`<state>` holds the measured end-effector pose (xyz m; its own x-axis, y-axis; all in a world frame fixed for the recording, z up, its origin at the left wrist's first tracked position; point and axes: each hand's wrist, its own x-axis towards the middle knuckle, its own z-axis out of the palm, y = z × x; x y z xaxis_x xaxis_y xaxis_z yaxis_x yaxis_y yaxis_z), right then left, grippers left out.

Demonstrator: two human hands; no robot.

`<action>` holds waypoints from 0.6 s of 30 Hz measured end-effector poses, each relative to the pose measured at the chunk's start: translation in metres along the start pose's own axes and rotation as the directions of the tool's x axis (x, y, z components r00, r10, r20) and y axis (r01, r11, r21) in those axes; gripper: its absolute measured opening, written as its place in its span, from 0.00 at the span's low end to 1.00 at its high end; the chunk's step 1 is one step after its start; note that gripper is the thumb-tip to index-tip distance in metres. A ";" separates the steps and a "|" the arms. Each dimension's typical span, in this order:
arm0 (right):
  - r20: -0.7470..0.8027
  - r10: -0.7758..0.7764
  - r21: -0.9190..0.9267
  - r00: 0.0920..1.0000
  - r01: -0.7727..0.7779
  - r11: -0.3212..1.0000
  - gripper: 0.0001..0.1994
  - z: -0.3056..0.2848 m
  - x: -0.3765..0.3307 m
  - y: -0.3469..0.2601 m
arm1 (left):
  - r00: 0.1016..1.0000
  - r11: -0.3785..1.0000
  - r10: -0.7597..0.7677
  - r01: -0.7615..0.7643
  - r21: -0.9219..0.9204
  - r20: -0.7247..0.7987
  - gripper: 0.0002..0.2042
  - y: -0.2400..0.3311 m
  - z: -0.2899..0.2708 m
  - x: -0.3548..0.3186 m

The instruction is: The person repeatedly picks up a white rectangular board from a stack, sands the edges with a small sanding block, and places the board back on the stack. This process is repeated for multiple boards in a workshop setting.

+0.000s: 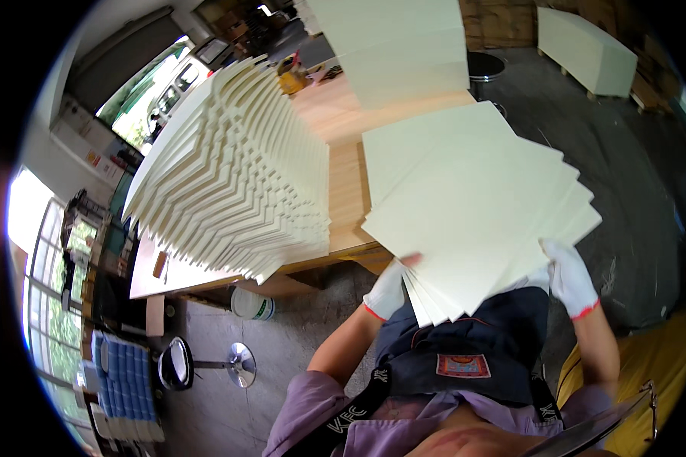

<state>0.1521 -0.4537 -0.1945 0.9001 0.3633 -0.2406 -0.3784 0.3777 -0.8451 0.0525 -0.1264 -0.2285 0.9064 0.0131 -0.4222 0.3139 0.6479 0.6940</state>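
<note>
I hold a fanned bundle of sheets (472, 221) before me at about 1 o'clock, with my left hand (386, 292) at its lower left corner and my right hand (568, 276) at its lower right edge. On the table (343, 122), at 11 o'clock from the bundle, stands a tall staggered stack of sheets (232, 175), and behind the bundle at 12 o'clock lies another pile (396, 46). Under the table edge, at 9 o'clock from my left hand, stands a bucket (251, 305), and a stool (177, 364) stands on the floor at 8 o'clock.

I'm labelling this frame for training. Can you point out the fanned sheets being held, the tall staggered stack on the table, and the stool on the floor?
fanned sheets (472, 213), head view, middle of the top sheet.
staggered stack (236, 167), head view, stepped side.
stool (177, 364), head view, dark seat.
</note>
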 end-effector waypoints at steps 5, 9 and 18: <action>0.041 -0.006 0.089 0.999 0.003 0.996 0.21 -0.007 -0.006 0.025 | 0.947 0.909 0.321 -0.315 0.273 0.025 0.26 0.016 0.025 -0.054; 0.318 -0.086 0.240 0.944 0.007 0.971 0.30 0.043 0.012 0.004 | 0.847 0.824 0.531 -0.507 0.254 -0.033 0.19 0.079 0.057 -0.111; 0.710 0.016 0.114 0.704 -0.138 0.984 0.33 0.123 0.001 -0.010 | 0.389 0.397 0.918 -0.893 0.212 -0.080 0.20 0.234 0.104 -0.215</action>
<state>0.1306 -0.3524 -0.1277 0.4745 0.8664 0.1555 -0.5212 0.4189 -0.7436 -0.0394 -0.0568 0.0857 0.6184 0.6605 0.4259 -0.6247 0.0844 0.7763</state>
